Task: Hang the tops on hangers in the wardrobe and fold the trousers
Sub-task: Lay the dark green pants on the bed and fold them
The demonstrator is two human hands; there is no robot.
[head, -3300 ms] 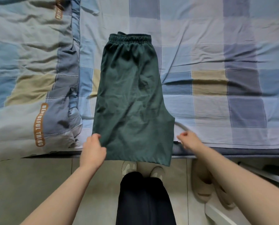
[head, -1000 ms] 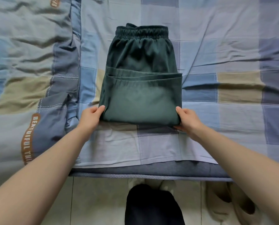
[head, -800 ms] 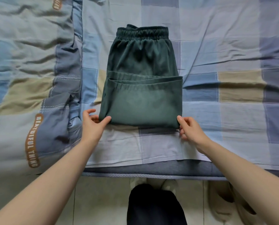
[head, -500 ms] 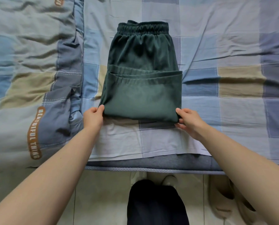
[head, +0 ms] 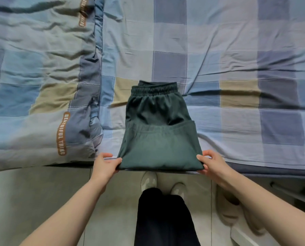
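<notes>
Dark green shorts (head: 159, 139) lie on the checked bed sheet (head: 236, 59), folded once so the leg ends cover the lower half and the elastic waistband points away from me. The folded edge sits at the near edge of the bed. My left hand (head: 104, 165) pinches the near left corner of the fold. My right hand (head: 212, 165) pinches the near right corner, thumb on top.
A rumpled quilt (head: 33, 86) with brown lettering covers the bed's left side. Below the bed edge is a tiled floor (head: 33, 201) with my dark trouser legs and shoes (head: 149, 181). Beige slippers (head: 231, 208) lie on the floor at the right.
The leg ends were folded up over the shorts. Since then both hands took the fold's near corners and drew the shorts back to the bed's near edge.
</notes>
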